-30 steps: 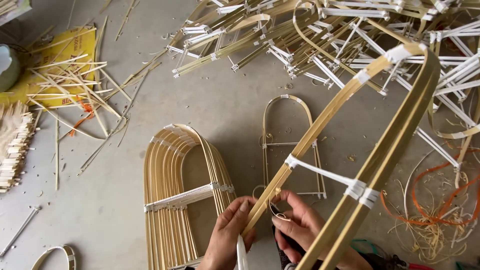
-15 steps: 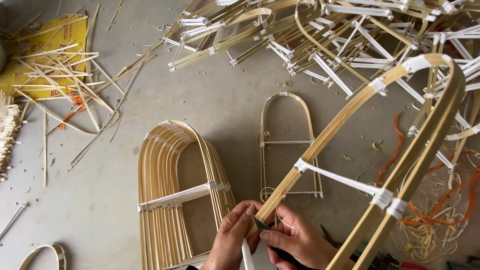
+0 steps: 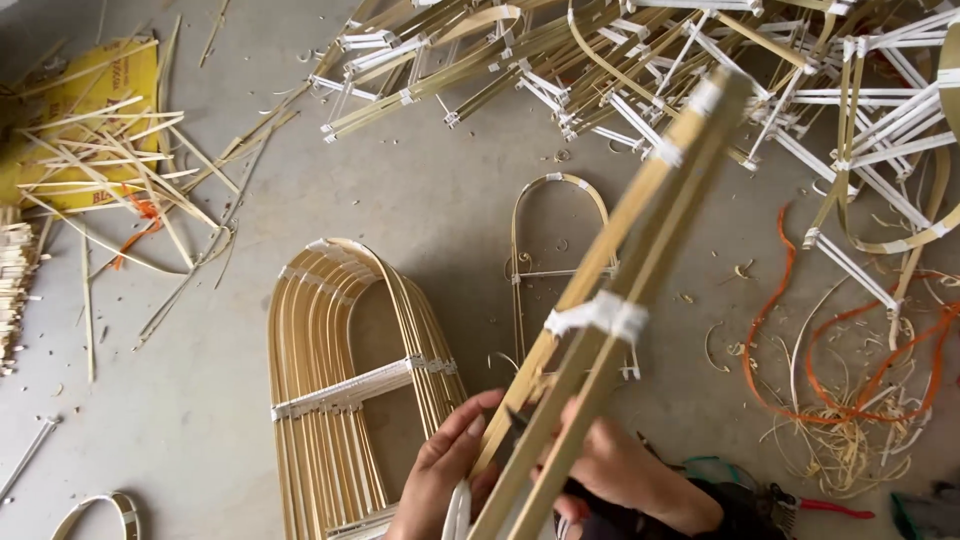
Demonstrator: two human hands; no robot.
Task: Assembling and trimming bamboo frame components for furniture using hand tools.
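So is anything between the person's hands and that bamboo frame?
Nothing visible: the left hand and the right hand both grip the bamboo frame directly at its lower end.

Both hands grip the near end of a bent bamboo frame [image 3: 620,300] bound with white tape: left hand [image 3: 445,475] on its left edge, right hand [image 3: 625,475] beneath. A stack of arched frames [image 3: 340,400] lies left, and a tangled frame pile [image 3: 650,70] lies far.
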